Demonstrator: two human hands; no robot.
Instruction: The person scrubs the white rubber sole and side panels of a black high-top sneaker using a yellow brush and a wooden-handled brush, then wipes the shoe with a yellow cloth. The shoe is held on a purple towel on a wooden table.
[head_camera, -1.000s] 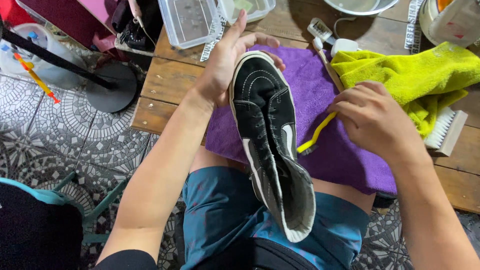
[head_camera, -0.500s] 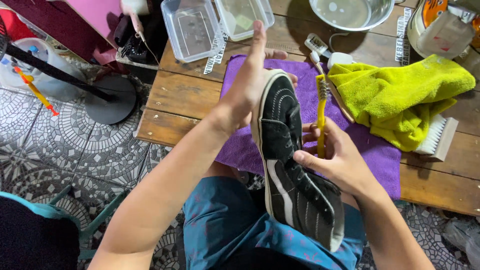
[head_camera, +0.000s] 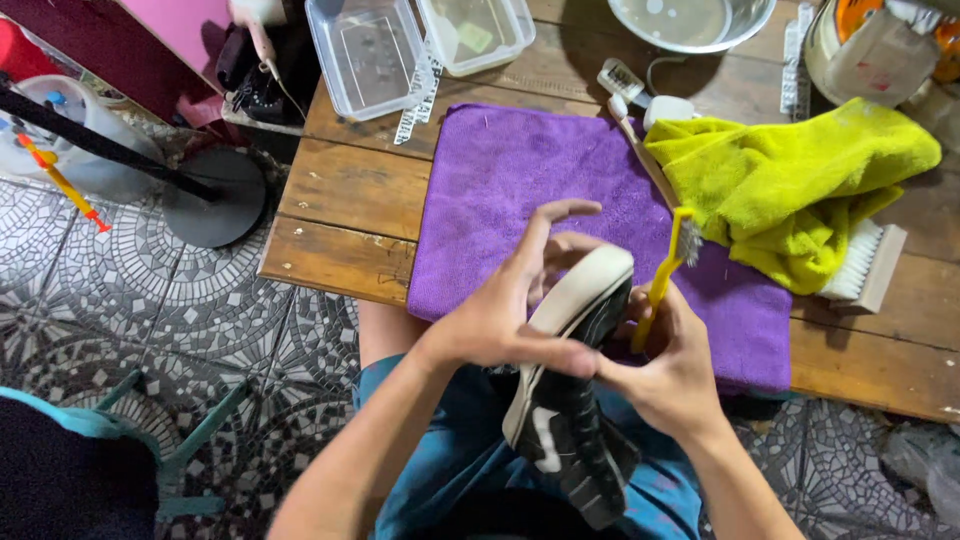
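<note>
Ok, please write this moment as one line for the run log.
left hand: holds black shoe | right hand: holds yellow toothbrush, supports shoe | shoe: over lap, toe up | behind: purple cloth on wooden table

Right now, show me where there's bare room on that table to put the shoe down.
The purple cloth is bare across its left and middle. Bare wood lies between its left edge and the table's corner. The right is crowded: yellow towel, white brush. Along the back edge stand clear tubs and a bowl.
</note>
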